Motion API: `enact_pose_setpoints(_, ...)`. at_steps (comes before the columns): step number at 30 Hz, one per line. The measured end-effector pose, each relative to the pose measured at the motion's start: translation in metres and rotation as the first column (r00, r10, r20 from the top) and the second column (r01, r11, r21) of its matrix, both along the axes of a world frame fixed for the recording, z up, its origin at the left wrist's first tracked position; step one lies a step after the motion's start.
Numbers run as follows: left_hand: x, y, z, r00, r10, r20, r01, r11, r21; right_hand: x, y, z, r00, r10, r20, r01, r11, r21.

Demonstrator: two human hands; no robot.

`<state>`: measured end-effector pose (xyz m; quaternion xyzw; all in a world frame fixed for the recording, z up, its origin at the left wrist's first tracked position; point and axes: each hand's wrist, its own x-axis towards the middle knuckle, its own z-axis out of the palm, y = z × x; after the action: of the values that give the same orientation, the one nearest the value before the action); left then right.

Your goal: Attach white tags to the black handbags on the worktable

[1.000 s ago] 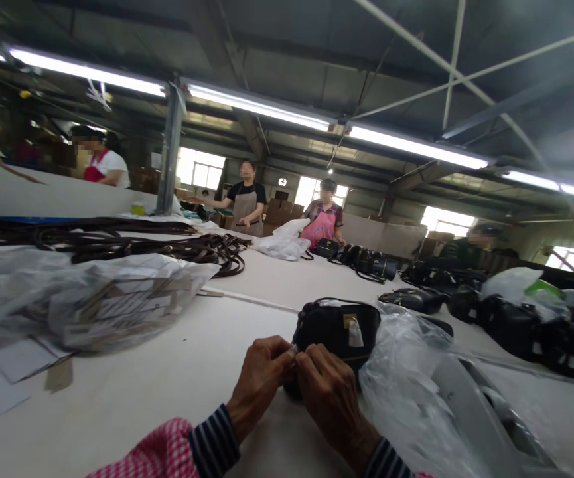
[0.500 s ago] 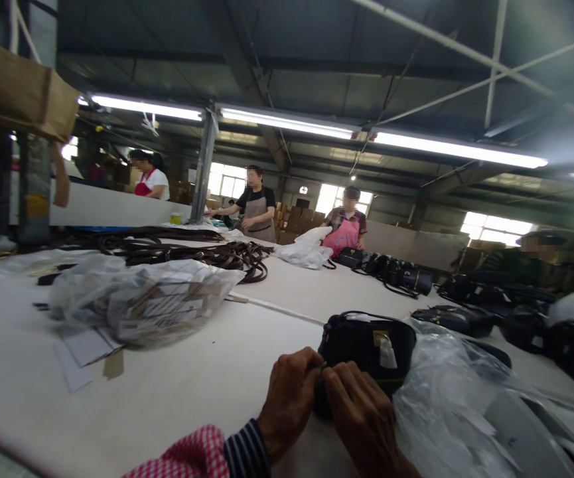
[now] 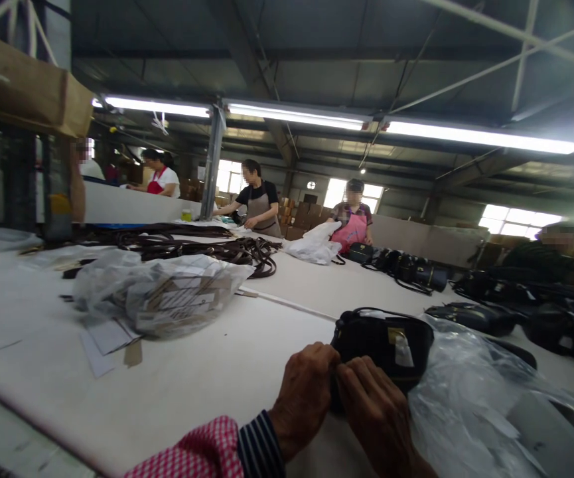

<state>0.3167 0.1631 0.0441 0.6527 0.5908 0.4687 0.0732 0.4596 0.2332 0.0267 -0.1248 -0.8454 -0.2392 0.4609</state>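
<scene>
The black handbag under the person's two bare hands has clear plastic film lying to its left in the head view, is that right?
Not quite: the head view shows the clear plastic film to the right of the black handbag, not its left. The rest holds: the left hand and right hand are both on the bag.

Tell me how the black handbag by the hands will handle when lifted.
The black handbag probably feels firm, since it holds a boxy shape under the left hand and right hand. Its thin top strap will likely flop loosely.
</scene>
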Motion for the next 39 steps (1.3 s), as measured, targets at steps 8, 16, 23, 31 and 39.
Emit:
enact_pose_setpoints(8, -0.006, 0.007, -0.006, 0.912, -0.117, 0.392, 0.118, 0.993, 0.022, 0.001, -0.005, 0.003, 0.997, -0.069, -0.023, 0.066, 0.991, -0.121)
enact_pose_setpoints(16, -0.008, 0.012, -0.01, 0.78, -0.048, 0.624, 0.122, 0.99, -0.076, -0.002, -0.005, 0.002, 0.995, -0.098, -0.03, 0.094, 0.988, -0.121)
enact_pose_setpoints(23, -0.006, 0.012, -0.01, 0.673, -0.086, 0.735, 0.175, 0.983, -0.046, -0.001, -0.004, 0.001, 0.993, -0.117, -0.021, 0.113, 0.986, -0.12)
enact_pose_setpoints(31, -0.005, 0.008, -0.003, 0.766, -0.152, 0.624, 0.165, 0.986, 0.037, 0.0, -0.004, 0.003, 0.989, -0.143, -0.024, 0.14, 0.985, -0.102)
enact_pose_setpoints(39, -0.009, 0.007, 0.003, 0.795, -0.154, 0.588, 0.187, 0.982, 0.004, 0.0, -0.008, 0.007, 0.992, -0.125, -0.013, 0.124, 0.989, -0.085)
